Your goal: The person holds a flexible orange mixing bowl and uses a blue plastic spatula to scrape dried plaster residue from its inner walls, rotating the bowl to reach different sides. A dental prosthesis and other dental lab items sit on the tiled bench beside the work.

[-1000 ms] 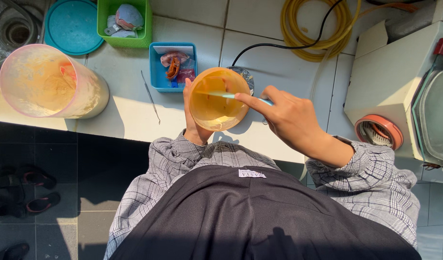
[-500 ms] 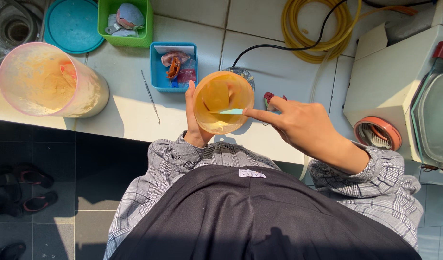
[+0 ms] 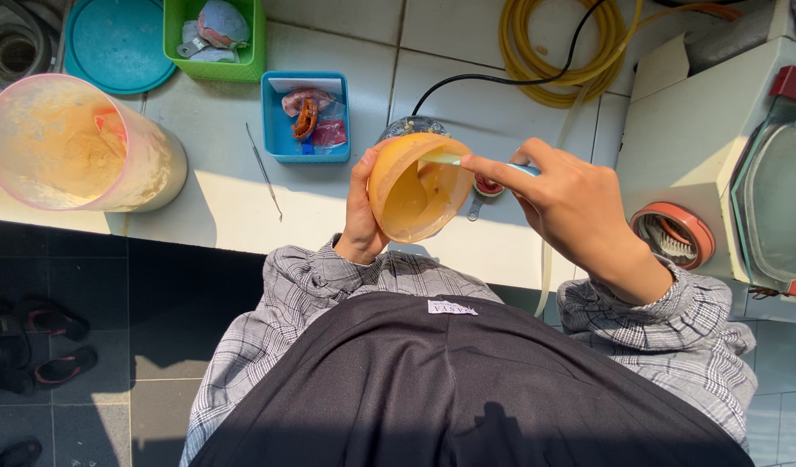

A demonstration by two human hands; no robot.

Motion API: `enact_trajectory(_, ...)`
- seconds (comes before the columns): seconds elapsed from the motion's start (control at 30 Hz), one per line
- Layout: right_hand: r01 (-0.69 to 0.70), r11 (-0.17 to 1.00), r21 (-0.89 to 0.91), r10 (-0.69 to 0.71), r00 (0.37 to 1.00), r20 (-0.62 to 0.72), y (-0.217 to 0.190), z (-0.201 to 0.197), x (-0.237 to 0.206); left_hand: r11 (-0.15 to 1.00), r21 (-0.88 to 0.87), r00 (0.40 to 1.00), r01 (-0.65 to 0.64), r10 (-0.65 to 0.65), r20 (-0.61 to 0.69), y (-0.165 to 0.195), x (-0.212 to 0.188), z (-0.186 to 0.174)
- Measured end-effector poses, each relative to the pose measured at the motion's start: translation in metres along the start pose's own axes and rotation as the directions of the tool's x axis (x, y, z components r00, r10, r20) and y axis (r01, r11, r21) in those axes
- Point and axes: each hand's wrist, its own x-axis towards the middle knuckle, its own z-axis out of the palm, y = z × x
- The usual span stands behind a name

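Head cam: left hand (image 3: pixel 361 207) grip wrapped round tilted orange mixing bowl (image 3: pixel 415 186) above desk (image 3: pixel 234 199) edge, right hand (image 3: pixel 571 203) at 3 o'clock pinching spatula (image 3: pixel 445 160) w/ blade inside bowl.

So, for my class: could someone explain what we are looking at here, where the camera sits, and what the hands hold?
The camera is worn on a person's head and looks straight down, so you see their checked sleeves and dark apron. The left hand cups an orange bowl, tilted. The right hand holds a pale spatula that reaches into the bowl. On the white tiled counter stand a large pink tub, a blue tray, a green tray and a teal lid. A coiled yellow hose lies behind.
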Motion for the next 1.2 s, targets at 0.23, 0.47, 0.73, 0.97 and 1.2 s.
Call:
enact_trajectory(0.23, 0.027, 0.999, 0.038, -0.027, 1.0, -0.003, 0.001, 0.007, -0.002, 1.0, 0.009, 0.999, -0.01, 0.009, 0.034, 0.004, 0.001, 0.002)
enact_trajectory(0.47, 0.038, 0.981, 0.188, -0.046, 0.998, 0.041, 0.0, 0.017, -0.005, 0.988, 0.033, 0.988, -0.152, 0.152, 0.013, -0.004, 0.005, -0.002)
enact_trajectory(0.73, -0.101, 0.842, 0.53, 0.1, 0.995, 0.032, -0.008, 0.043, -0.012, 0.951, -0.009, 0.948, -0.31, 0.309, 0.076, -0.002, 0.001, 0.001)
enact_trajectory(0.97, -0.281, 0.507, 0.815, 0.108, 0.959, 0.264, -0.013, 0.068, -0.024, 0.896, -0.083, 0.899, -0.436, 0.437, -0.004, -0.01, 0.004, -0.001)
enact_trajectory(1.2, -0.645, -0.146, 0.75, 0.001, 0.758, 0.652, -0.021, 0.074, -0.026, 0.901, -0.029, 0.901, -0.432, 0.431, -0.043, -0.011, 0.008, 0.0)
